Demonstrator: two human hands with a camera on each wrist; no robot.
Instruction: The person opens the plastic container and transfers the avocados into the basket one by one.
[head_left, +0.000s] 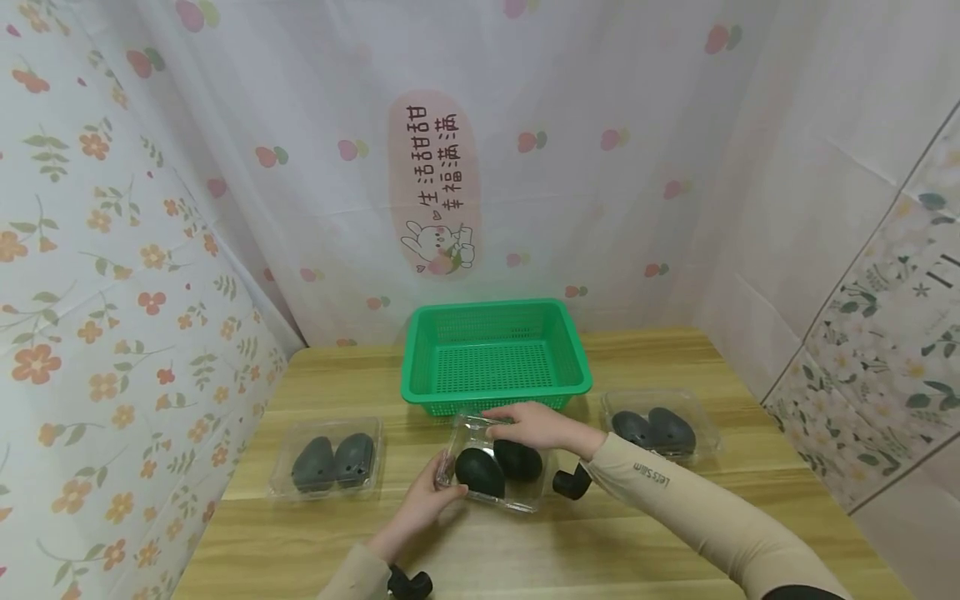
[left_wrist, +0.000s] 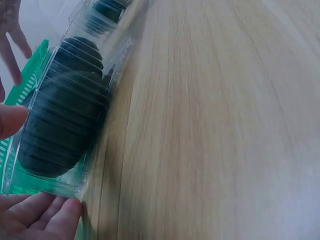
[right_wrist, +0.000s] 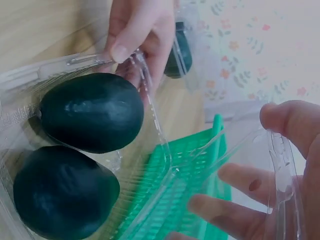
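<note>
A clear plastic clamshell box [head_left: 517,504] is tilted above the wooden table, in front of the green basket. Two dark green, egg-shaped fruits, like avocados [right_wrist: 92,112], lie side by side in its tray. My left hand [head_left: 427,504] grips the tray's left end, thumb on the rim and fingers below, as the left wrist view shows. The box's lid [right_wrist: 282,185] stands raised on the basket side. With thumb and fingers spread on either side of the lid's edge, my right hand [head_left: 536,427] holds it.
The green basket [head_left: 495,394] stands at the back by the curtain. Similar boxes with dark fruits sit on the table [head_left: 480,558], one at left [head_left: 330,462] and one at right [head_left: 660,425]. Black pieces [head_left: 572,483] show beside my wrists.
</note>
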